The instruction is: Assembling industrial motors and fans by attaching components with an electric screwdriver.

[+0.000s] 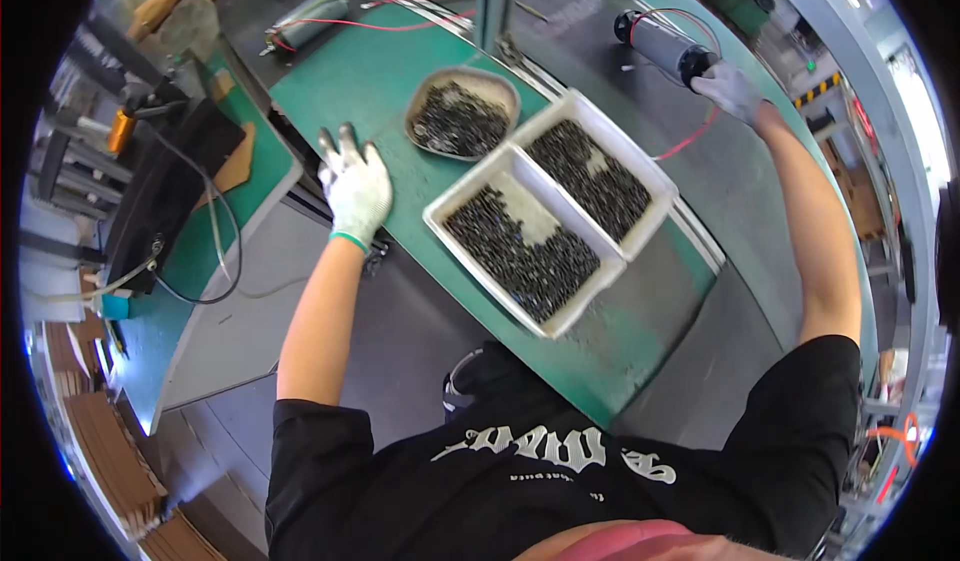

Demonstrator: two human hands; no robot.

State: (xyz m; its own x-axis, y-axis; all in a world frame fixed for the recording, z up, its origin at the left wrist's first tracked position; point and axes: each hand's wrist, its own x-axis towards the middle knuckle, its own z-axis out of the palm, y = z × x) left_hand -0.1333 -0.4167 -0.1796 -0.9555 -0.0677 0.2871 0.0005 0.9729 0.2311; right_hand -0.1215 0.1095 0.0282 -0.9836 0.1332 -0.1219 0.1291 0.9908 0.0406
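Note:
My left hand (357, 189), in a white knit glove with darkened fingertips, rests near the front edge of the green bench (325, 86). Its fingers are spread and hold nothing. Out to the far right, my right hand (729, 92), also gloved, has its fingers closed around the near end of a grey cylindrical motor (660, 46) with black ends. A thin red wire loops from the motor, which lies on the grey surface beyond the bench. Between my hands stand two white bins (627, 254) of small dark screw-like parts and a smaller rounded tray (414, 133) with similar parts.
Another silver cylinder (312, 21) with red and yellow-green wires lies at the back left. A metal post (493, 6) rises behind the trays, along a metal rail. At left are a second green-topped table (250, 186), a black cable and stacked cardboard (105, 451).

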